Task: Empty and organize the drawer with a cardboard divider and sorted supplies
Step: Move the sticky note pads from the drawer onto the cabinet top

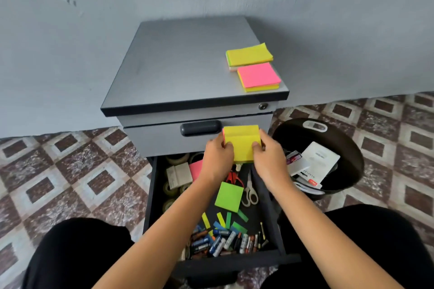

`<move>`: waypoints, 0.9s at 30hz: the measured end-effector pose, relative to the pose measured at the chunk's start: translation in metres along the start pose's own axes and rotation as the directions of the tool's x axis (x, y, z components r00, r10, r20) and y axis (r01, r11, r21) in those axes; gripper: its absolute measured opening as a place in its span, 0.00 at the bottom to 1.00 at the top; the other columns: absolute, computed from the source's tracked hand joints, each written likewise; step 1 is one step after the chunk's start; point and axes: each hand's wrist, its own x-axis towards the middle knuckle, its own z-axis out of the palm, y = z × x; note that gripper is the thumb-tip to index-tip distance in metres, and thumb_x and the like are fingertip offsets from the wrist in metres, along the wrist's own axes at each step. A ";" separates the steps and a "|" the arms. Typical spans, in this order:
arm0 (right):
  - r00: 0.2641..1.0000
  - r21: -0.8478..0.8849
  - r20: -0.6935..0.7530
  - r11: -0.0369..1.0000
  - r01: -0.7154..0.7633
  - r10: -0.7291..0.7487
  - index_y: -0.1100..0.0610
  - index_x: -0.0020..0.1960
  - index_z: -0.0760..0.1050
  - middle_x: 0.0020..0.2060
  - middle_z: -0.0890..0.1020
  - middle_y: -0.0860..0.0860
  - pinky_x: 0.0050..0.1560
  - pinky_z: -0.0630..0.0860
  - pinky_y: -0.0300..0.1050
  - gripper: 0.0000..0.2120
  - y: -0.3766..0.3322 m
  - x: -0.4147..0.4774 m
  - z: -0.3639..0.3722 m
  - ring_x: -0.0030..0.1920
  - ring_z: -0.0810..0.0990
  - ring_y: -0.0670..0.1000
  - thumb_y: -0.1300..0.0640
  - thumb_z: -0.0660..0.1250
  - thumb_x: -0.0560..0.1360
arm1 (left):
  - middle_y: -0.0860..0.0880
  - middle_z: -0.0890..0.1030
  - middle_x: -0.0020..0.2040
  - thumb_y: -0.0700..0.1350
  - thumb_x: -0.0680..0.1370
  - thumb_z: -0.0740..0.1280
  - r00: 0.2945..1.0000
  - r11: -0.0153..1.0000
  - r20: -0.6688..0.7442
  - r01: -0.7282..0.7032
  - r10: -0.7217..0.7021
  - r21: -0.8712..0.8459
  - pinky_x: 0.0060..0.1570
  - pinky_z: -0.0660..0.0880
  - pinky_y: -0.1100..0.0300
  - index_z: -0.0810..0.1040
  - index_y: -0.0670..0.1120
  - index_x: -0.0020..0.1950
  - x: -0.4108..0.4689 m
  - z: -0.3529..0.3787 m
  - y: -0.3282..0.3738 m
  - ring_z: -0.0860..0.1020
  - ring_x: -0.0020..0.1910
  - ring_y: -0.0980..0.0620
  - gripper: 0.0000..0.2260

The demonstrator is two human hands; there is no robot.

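A yellow sticky-note pad (242, 142) is held above the open black drawer (151, 195), in front of the shut upper drawer. My left hand (217, 157) grips its left edge and my right hand (270, 157) grips its right edge. Inside the drawer lie a green pad (229, 196), a pink pad (196, 169), scissors (249, 191), red-handled scissors (233, 178), tape rolls (170, 189), a grey box (179, 175), loose paper flags (220, 218) and several batteries (223, 240) at the front. Two more pads sit on the cabinet top, one yellow (249, 55), one pink (258, 75).
The grey cabinet (183, 65) stands against a blue-grey wall. A black waste bin (347, 145) with papers and cards in it sits right of the drawer. My knees in black trousers flank the drawer on a patterned tile floor.
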 end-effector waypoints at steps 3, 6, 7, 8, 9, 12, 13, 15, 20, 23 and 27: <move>0.993 0.021 -0.072 0.995 0.096 -0.094 0.59 0.73 0.63 0.67 0.72 0.57 0.46 0.64 0.30 0.21 -0.027 0.019 -0.033 0.58 0.75 0.51 0.62 0.57 0.80 | 0.48 0.73 0.33 0.37 0.77 0.60 0.995 0.995 -0.021 -0.096 0.096 -0.008 0.35 0.64 0.58 0.77 0.39 0.50 0.012 -0.007 0.041 0.68 0.32 0.50 0.07; 0.981 0.013 -0.126 0.989 0.148 -0.145 0.57 0.72 0.66 0.67 0.73 0.55 0.56 0.68 0.40 0.20 -0.047 0.044 -0.055 0.64 0.73 0.54 0.61 0.59 0.79 | 0.45 0.78 0.43 0.40 0.78 0.63 0.992 0.985 -0.048 -0.121 0.116 -0.127 0.42 0.70 0.57 0.73 0.43 0.64 0.026 -0.008 0.078 0.76 0.41 0.47 0.14; 0.976 0.012 -0.149 0.986 0.165 -0.161 0.57 0.70 0.69 0.65 0.75 0.54 0.56 0.69 0.42 0.19 -0.052 0.051 -0.060 0.63 0.74 0.55 0.61 0.59 0.79 | 0.44 0.79 0.47 0.41 0.77 0.64 0.993 0.986 -0.059 -0.107 0.100 -0.128 0.44 0.72 0.56 0.70 0.42 0.66 0.032 -0.008 0.088 0.78 0.44 0.45 0.17; 0.969 0.010 -0.174 0.983 0.181 -0.176 0.57 0.68 0.71 0.62 0.77 0.54 0.53 0.69 0.42 0.18 -0.058 0.060 -0.065 0.61 0.75 0.55 0.61 0.60 0.78 | 0.42 0.80 0.50 0.41 0.77 0.65 0.992 0.989 -0.072 -0.113 0.106 -0.096 0.47 0.74 0.55 0.71 0.40 0.66 0.040 -0.007 0.098 0.79 0.47 0.42 0.18; 0.965 0.002 -0.191 0.983 0.186 -0.182 0.57 0.66 0.73 0.59 0.79 0.54 0.49 0.68 0.40 0.17 -0.064 0.066 -0.069 0.59 0.76 0.55 0.62 0.60 0.78 | 0.41 0.81 0.51 0.41 0.76 0.65 0.989 0.990 -0.081 -0.127 0.122 -0.067 0.49 0.76 0.53 0.74 0.39 0.63 0.048 -0.007 0.106 0.79 0.49 0.40 0.16; 0.961 -0.075 -0.188 0.979 0.192 -0.203 0.57 0.63 0.74 0.58 0.80 0.55 0.46 0.65 0.39 0.15 -0.075 0.088 -0.077 0.58 0.76 0.56 0.62 0.60 0.77 | 0.39 0.82 0.49 0.39 0.74 0.66 0.988 0.990 -0.097 -0.130 0.124 -0.057 0.52 0.77 0.48 0.79 0.38 0.55 0.070 -0.005 0.124 0.80 0.49 0.39 0.11; 0.965 -0.105 -0.167 0.977 0.184 -0.200 0.57 0.64 0.74 0.59 0.79 0.55 0.46 0.66 0.39 0.16 -0.078 0.094 -0.079 0.59 0.76 0.57 0.62 0.60 0.77 | 0.39 0.82 0.48 0.39 0.73 0.66 0.988 0.992 -0.099 -0.120 0.117 -0.030 0.52 0.78 0.49 0.80 0.38 0.54 0.077 -0.005 0.127 0.80 0.49 0.39 0.11; 0.973 -0.162 -0.123 0.971 0.175 -0.196 0.58 0.63 0.74 0.59 0.79 0.57 0.49 0.68 0.42 0.16 -0.081 0.106 -0.079 0.59 0.76 0.58 0.62 0.60 0.77 | 0.40 0.81 0.43 0.38 0.73 0.64 0.989 0.993 -0.096 -0.103 0.108 0.055 0.46 0.76 0.55 0.80 0.39 0.48 0.084 -0.003 0.132 0.77 0.43 0.40 0.07; 0.982 -0.264 -0.032 0.949 0.173 -0.188 0.62 0.63 0.74 0.58 0.78 0.61 0.57 0.68 0.46 0.16 -0.076 0.128 -0.071 0.61 0.72 0.61 0.62 0.60 0.77 | 0.46 0.70 0.31 0.36 0.73 0.62 0.994 0.973 -0.096 -0.021 0.044 0.229 0.35 0.65 0.60 0.76 0.39 0.41 0.097 -0.002 0.131 0.70 0.38 0.44 0.03; 0.985 -0.303 -0.009 0.939 0.161 -0.172 0.58 0.38 0.72 0.39 0.74 0.61 0.40 0.63 0.44 0.09 -0.070 0.129 -0.066 0.47 0.68 0.58 0.62 0.61 0.77 | 0.49 0.67 0.30 0.39 0.74 0.64 0.997 0.965 -0.079 0.027 -0.006 0.263 0.32 0.63 0.61 0.70 0.41 0.35 0.100 -0.002 0.123 0.69 0.39 0.46 0.09; 0.987 -0.222 0.002 0.962 0.159 -0.163 0.61 0.57 0.76 0.54 0.78 0.61 0.50 0.65 0.43 0.11 -0.064 0.127 -0.065 0.59 0.72 0.60 0.59 0.59 0.79 | 0.47 0.77 0.46 0.47 0.77 0.65 0.998 0.976 -0.060 -0.017 0.031 0.218 0.44 0.69 0.60 0.75 0.40 0.53 0.098 -0.005 0.114 0.74 0.51 0.44 0.11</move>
